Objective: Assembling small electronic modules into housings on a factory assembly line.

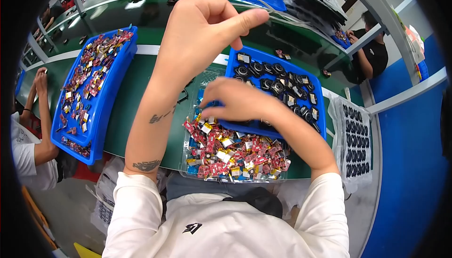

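Observation:
My left hand (207,25) is raised high, its fingers curled in and the thumb stretched along them. Whatever it may hold is hidden. My right hand (233,100) is smeared by motion above the far end of a clear plastic tray (235,181). In that tray lies a heap of small red circuit boards (207,146) with silver, yellow-taped battery cells. Just beyond my right hand, a blue bin (321,100) holds several black round-faced device housings (278,86). My right forearm crosses over part of this bin.
Another blue bin (104,121) of circuit boards stands at the left, beside a co-worker's arm (43,112). A white tray (339,116) with rows of black parts lies at the right. Stacked trays (313,1) and a metal frame post (372,8) rise beyond the green table (129,98).

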`<action>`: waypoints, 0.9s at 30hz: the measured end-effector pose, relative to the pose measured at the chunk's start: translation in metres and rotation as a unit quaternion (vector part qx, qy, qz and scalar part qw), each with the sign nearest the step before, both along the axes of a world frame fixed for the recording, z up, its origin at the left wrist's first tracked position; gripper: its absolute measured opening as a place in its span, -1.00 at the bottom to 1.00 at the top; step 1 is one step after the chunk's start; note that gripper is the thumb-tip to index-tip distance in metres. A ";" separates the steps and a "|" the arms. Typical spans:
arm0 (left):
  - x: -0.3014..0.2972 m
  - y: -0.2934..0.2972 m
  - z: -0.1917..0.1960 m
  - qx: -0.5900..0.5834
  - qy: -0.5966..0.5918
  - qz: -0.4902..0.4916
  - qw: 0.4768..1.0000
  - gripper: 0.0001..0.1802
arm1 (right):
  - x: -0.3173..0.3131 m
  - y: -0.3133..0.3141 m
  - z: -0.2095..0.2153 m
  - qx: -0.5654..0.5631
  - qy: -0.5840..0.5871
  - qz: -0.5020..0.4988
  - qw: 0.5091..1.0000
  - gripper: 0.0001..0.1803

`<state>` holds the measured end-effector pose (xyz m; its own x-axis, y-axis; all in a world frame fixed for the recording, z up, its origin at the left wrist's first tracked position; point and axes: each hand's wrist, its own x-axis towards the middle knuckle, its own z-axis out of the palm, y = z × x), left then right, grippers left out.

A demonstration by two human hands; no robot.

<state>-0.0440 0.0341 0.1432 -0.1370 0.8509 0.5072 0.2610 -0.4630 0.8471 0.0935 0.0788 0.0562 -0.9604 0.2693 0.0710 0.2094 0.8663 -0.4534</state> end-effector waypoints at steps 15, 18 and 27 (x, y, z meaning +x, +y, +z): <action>0.007 -0.001 -0.004 0.012 0.107 -0.079 0.991 -0.80 | 0.043 -0.016 0.027 -0.259 0.228 -0.160 0.925 -0.89; 0.008 0.001 -0.002 0.016 0.190 -0.056 0.980 -0.78 | 0.065 -0.009 0.043 -0.350 0.332 -0.177 0.858 -0.89; 0.024 0.001 -0.005 0.154 0.181 -0.123 0.964 -0.79 | 0.096 0.006 0.062 -0.513 0.407 -0.098 0.749 -0.82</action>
